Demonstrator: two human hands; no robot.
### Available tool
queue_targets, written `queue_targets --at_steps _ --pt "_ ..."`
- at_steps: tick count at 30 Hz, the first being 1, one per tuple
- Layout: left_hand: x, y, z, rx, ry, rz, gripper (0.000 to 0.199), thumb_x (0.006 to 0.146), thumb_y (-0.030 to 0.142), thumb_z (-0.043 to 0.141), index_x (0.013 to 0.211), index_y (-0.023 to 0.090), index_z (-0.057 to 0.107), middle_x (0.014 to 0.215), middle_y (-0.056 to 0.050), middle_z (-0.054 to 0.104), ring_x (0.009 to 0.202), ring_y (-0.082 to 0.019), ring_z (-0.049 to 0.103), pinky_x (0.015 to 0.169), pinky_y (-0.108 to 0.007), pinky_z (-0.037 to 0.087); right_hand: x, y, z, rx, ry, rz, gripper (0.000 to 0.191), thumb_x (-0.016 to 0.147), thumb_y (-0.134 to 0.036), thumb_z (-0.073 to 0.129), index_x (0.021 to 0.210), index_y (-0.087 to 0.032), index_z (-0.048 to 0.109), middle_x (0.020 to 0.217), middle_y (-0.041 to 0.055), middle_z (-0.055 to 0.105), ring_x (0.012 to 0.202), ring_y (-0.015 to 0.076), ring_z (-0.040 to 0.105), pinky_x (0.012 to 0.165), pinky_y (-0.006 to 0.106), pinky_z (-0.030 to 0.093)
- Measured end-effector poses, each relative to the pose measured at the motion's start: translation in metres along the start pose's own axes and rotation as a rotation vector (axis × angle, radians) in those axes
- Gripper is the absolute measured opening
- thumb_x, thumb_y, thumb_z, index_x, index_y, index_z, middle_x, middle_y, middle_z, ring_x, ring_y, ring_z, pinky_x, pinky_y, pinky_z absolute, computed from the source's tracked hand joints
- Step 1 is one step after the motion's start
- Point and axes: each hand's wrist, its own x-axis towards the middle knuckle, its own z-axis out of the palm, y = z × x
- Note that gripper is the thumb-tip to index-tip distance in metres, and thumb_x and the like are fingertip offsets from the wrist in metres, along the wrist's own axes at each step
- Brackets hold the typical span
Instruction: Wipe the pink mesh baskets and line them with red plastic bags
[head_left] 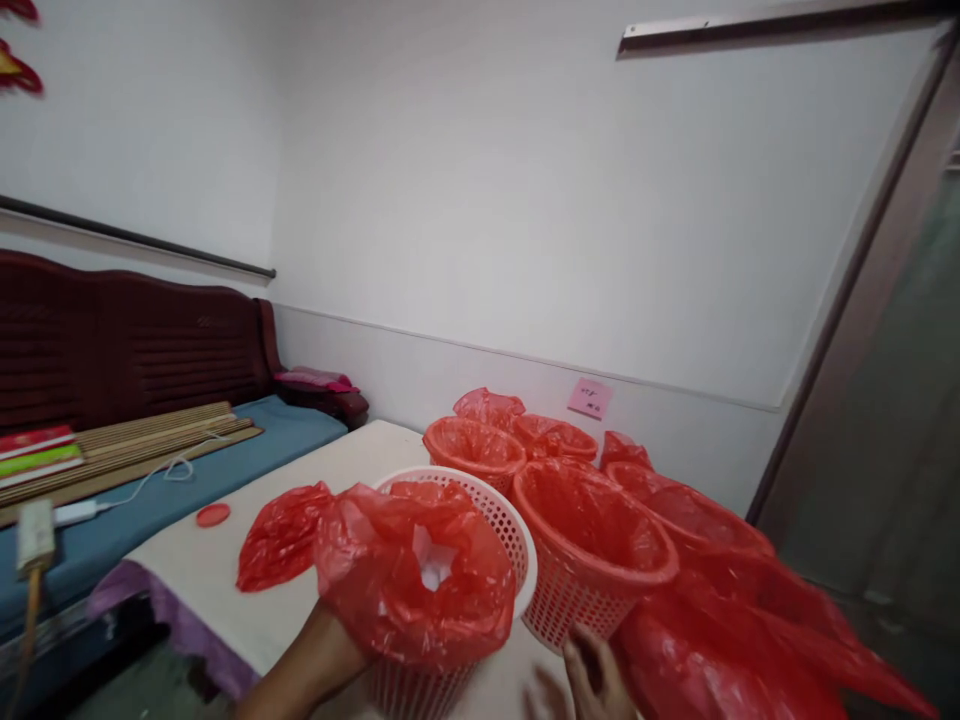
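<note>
Two hands at bottom edge. Left hand (pixel 330 650) under red bag (pixel 416 575) draped over white basket (pixel 495 520); fingers hidden by bag, grip cannot be told. Right hand (pixel 592 680) blurred, fingers loosely spread, touching loose red bags (pixel 720 650) on right, holding nothing clearly. Basket stands on tabletop (pixel 225 570), near edge. Behind: lined baskets (pixel 592 560), bags fitted. Small red lid (pixel 213 515) left. Farther: sofa (pixel 135 350), pink note (pixel 590 398) on wall.
</note>
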Motion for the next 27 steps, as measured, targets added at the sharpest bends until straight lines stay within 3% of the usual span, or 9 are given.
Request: queue_targets --at_steps 3,6,8,12,15,18,20,23,27 --pt "-0.003 0.004 -0.003 0.001 -0.021 0.038 0.044 0.072 0.033 0.071 0.114 0.022 0.062 0.121 -0.009 0.066 0.106 -0.027 0.061 0.094 -0.037 0.049 0.014 -0.085 -0.007 -0.087 -0.072 -0.290 0.049 0.082 -0.050 0.055 0.120 -0.019 0.055 0.123 0.0130 0.060 0.114 0.0280 0.057 0.098 0.043 0.046" --pt "-0.005 0.013 -0.005 -0.010 -0.033 0.070 0.050 0.078 0.035 0.065 0.127 0.026 0.054 0.133 -0.007 0.059 0.118 -0.025 0.056 0.102 -0.036 0.043 0.019 -0.160 0.000 -0.235 -0.327 -0.514 0.066 0.078 -0.041 0.064 0.138 -0.025 0.040 0.139 0.0104 0.047 0.128 0.0270 0.045 0.107 0.046 0.036" --pt "-0.005 0.017 -0.007 -0.012 -0.045 0.087 0.051 0.081 0.036 0.063 0.129 0.025 0.052 0.137 -0.008 0.056 0.121 -0.024 0.054 0.103 -0.035 0.042 0.018 -0.190 0.012 -0.313 -0.494 -0.575 0.081 0.072 -0.035 0.070 0.143 -0.027 0.034 0.145 0.0084 0.041 0.134 0.0268 0.038 0.110 0.046 0.032" --pt "-0.004 0.015 -0.008 0.006 -0.069 0.112 0.053 0.081 0.036 0.064 0.131 0.022 0.053 0.138 -0.010 0.055 0.123 -0.023 0.053 0.105 -0.035 0.041 0.018 -0.200 0.044 -0.292 -0.676 -0.471 0.086 0.062 -0.023 0.073 0.140 -0.022 0.040 0.139 0.0114 0.048 0.124 0.0281 0.047 0.103 0.044 0.037" --pt "-0.002 0.012 -0.008 0.017 -0.088 0.131 0.050 0.082 0.039 0.062 0.129 0.024 0.055 0.136 -0.007 0.057 0.121 -0.023 0.055 0.105 -0.035 0.042 0.024 -0.189 0.064 -0.201 -0.747 -0.388 0.051 0.063 -0.015 0.063 0.113 -0.020 0.063 0.098 0.0045 0.068 0.088 0.0214 0.062 0.084 0.037 0.046" --pt "-0.002 0.012 -0.008 0.031 -0.087 0.159 0.052 0.080 0.040 0.064 0.129 0.027 0.055 0.137 -0.005 0.057 0.122 -0.023 0.054 0.106 -0.035 0.040 0.034 -0.188 0.076 -0.122 -0.695 -0.333 0.024 0.066 -0.014 0.054 0.087 -0.019 0.064 0.072 -0.0019 0.061 0.066 0.0144 0.055 0.068 0.029 0.045" --pt "-0.002 0.012 -0.009 0.047 -0.088 0.189 0.053 0.078 0.039 0.067 0.128 0.028 0.056 0.138 -0.004 0.056 0.125 -0.024 0.052 0.110 -0.036 0.036 0.040 -0.196 0.080 -0.061 -0.630 -0.281 0.026 0.072 -0.021 0.051 0.096 -0.017 0.059 0.067 -0.0039 0.052 0.059 0.0122 0.049 0.058 0.026 0.042" --pt "-0.003 0.012 -0.009 0.054 -0.082 0.204 0.054 0.077 0.040 0.067 0.127 0.027 0.057 0.136 -0.006 0.058 0.126 -0.026 0.050 0.111 -0.040 0.033 0.045 -0.216 0.088 0.009 -0.593 -0.226 0.049 0.078 -0.028 0.046 0.125 -0.014 0.043 0.063 -0.0083 0.040 0.047 0.0097 0.038 0.046 0.023 0.035" --pt "0.000 0.009 -0.007 0.004 -0.084 0.193 0.057 0.077 0.036 0.066 0.131 0.024 0.052 0.142 -0.008 0.052 0.129 -0.025 0.047 0.112 -0.040 0.032 0.032 -0.239 0.111 0.020 -0.662 -0.260 0.072 0.074 -0.019 0.053 0.141 -0.017 0.027 0.065 -0.0085 0.043 0.052 0.0102 0.043 0.052 0.023 0.038"
